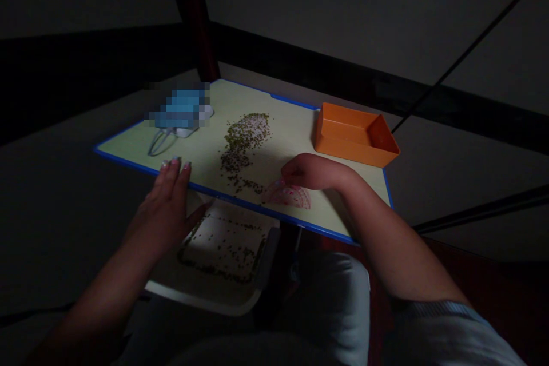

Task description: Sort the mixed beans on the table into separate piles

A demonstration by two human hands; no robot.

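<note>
A pale board with a blue edge (pixel 295 131) lies in front of me with a scatter of small dark-green seeds (pixel 242 143) on it. My left hand (pixel 165 206) is open, fingers stretched out over the board's near edge, thumb spread toward a white tray (pixel 223 274) held below the edge with seeds in it. My right hand (pixel 302 171) rests on the board with fingers curled, pressing on a clear protractor with red marks (pixel 287 194) next to the seeds.
An orange open box (pixel 354 134) sits at the board's far right corner. A blue face mask (pixel 180 117) lies at the far left. Dim walls with a dark rail stand behind. My knees in light trousers show below.
</note>
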